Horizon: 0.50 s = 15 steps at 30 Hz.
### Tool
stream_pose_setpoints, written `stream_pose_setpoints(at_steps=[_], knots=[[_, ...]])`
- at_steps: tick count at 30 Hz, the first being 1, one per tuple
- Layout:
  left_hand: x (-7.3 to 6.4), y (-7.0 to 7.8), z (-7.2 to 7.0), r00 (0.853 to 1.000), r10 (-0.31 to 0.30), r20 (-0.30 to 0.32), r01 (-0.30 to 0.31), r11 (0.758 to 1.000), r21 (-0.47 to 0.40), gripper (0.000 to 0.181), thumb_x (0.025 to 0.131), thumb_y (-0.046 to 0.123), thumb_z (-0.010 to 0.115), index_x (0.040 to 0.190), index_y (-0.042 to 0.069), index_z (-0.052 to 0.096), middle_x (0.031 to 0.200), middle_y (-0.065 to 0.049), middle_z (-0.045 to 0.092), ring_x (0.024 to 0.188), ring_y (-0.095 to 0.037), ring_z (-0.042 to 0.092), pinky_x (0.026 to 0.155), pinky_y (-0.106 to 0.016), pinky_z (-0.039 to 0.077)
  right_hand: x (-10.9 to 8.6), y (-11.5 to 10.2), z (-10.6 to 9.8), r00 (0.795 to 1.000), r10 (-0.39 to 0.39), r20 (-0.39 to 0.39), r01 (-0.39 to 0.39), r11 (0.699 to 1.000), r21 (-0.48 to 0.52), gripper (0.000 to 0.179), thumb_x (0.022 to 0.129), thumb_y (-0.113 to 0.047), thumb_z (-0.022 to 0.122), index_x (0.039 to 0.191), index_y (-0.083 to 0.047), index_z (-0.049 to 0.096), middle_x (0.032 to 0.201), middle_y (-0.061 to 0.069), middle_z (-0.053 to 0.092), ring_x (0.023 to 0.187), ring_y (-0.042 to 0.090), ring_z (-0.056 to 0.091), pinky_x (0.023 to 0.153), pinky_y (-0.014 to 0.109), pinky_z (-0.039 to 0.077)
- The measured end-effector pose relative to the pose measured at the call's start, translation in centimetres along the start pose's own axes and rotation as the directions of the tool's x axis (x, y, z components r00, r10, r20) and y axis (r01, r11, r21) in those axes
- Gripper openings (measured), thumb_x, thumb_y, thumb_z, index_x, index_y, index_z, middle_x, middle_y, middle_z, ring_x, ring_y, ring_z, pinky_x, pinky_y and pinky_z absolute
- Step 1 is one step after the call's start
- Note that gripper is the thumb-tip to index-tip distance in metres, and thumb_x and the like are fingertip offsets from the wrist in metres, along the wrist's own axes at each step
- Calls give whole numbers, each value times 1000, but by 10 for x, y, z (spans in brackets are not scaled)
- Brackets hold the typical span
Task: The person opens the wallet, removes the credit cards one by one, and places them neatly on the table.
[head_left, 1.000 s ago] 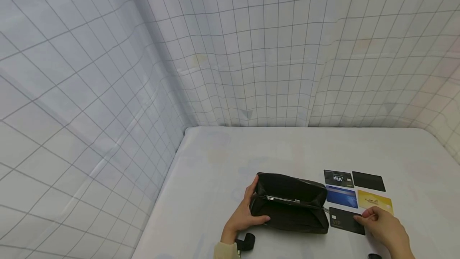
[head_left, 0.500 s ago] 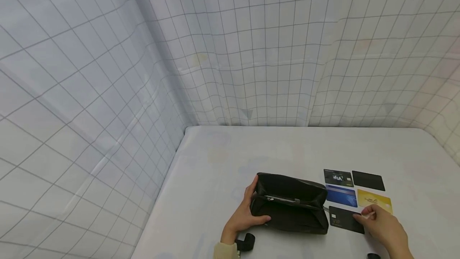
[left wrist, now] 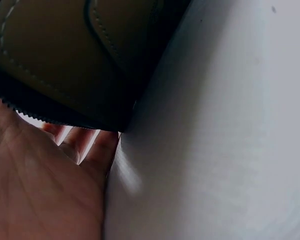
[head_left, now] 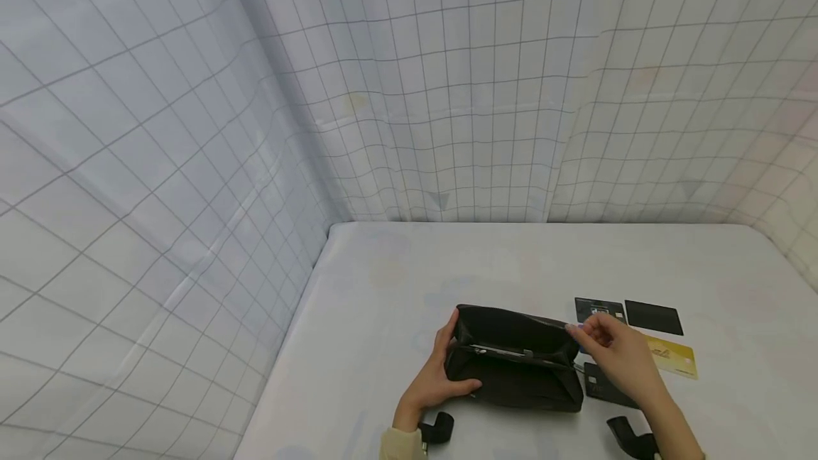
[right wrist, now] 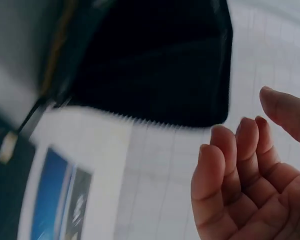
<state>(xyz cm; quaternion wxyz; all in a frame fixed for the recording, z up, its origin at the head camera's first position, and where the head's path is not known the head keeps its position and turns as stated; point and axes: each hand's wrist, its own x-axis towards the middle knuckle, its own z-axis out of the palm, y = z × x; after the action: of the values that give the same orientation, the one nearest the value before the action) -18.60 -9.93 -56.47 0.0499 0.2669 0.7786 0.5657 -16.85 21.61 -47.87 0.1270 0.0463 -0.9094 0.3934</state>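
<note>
A long black zip wallet (head_left: 511, 390) lies on the table, spread wide with its inside showing. My left hand (head_left: 429, 383) holds its left end, fingers at the rear corner and thumb over the front lip. In the left wrist view, the palm (left wrist: 45, 195) is beside the wallet's zipped edge. My right hand (head_left: 623, 359) is at the wallet's back right corner, above the cards. In the right wrist view, its fingers are loosely bent and the thumb stands apart, with nothing between them. The hand partly covers a black VIP card (head_left: 603, 385) and almost fully hides a blue card (right wrist: 51, 195).
Near the right hand lie a dark Vip card (head_left: 591, 307), a plain black card (head_left: 655, 318) and a yellow card (head_left: 674, 357). A white table (head_left: 383, 268) is enclosed by grid-patterned curtains (head_left: 486, 91). Black wrist devices (head_left: 437, 429) are on both arms.
My right hand has left the black VIP card's right edge and moved left and away from me, to the wallet's right corner. The left hand and wallet stay in place.
</note>
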Motion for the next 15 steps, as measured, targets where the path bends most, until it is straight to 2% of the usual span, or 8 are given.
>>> stream_pose_setpoints(at_steps=[3, 6, 8, 11, 15], knots=[[1, -1, 0, 1000, 4, 1, -4, 1000, 2, 112, 77, 18, 80, 154, 26, 0, 152, -1, 12, 131, -36, 31, 96, -63, 28, 9, -16, 7, 992, -82, 99, 76, 995, 58, 22, 89, -33, 68, 77, -17, 58, 60, -8, 48, 53, 8, 43, 49, 25, 36], [2, -1, 0, 1000, -20, 7, 20, 1000, 6, 113, 77, 15, 80, 154, 28, -1, 152, 1, 12, 132, -33, 31, 98, -61, 28, 15, -26, 13, 970, -152, 189, 145, 988, 47, 21, 90, -35, 65, 77, -19, 60, 59, -10, 48, 51, 6, 42, 50, 26, 36], [2, 3, 0, 1000, -28, 8, 28, 1000, 5, 113, 77, 12, 80, 154, 27, -2, 152, -1, 11, 132, -34, 30, 98, -61, 27, 18, -30, 17, 959, -169, 227, 173, 985, 2, 21, 91, -36, 64, 77, -20, 62, 58, -12, 48, 50, 5, 41, 50, 26, 36], [0, 16, -3, 1000, -27, 10, 27, 1000, 5, 111, 77, 9, 79, 154, 23, 0, 152, -7, 11, 131, -38, 30, 96, -63, 28, 19, -35, 22, 948, -171, 270, 198, 977, -76, 20, 90, -35, 65, 76, -21, 62, 57, -15, 47, 48, 4, 40, 49, 26, 36], [-1, 35, -6, 999, -31, 20, 31, 1000, -2, 110, 78, 9, 78, 154, 19, 0, 151, -11, 13, 131, -38, 31, 97, -60, 28, 20, -41, 28, 937, -174, 301, 219, 968, -124, 20, 88, -34, 68, 73, -23, 60, 54, -15, 44, 46, 3, 39, 47, 25, 34]])
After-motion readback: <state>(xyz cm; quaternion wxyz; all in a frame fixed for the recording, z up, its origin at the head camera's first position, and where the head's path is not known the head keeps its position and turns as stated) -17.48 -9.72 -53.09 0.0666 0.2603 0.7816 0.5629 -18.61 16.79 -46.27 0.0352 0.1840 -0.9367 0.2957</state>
